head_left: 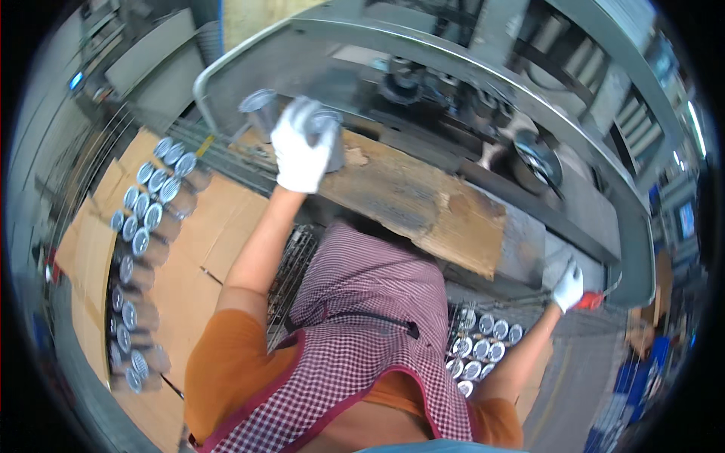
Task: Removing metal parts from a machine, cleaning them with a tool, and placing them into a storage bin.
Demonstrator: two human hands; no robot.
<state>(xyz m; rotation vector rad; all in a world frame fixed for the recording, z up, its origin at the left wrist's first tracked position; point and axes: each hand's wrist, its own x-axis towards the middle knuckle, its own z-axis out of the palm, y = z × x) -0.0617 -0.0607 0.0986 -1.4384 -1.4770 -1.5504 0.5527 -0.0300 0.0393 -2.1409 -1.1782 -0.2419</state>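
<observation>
Grey cylinder (335,156), long axis roughly upright, sits in the left hand (300,151).

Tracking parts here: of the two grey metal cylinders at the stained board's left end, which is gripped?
The right cylinder, in the gloved left hand; the other cylinder sits left of that hand, outside its grip.
</observation>
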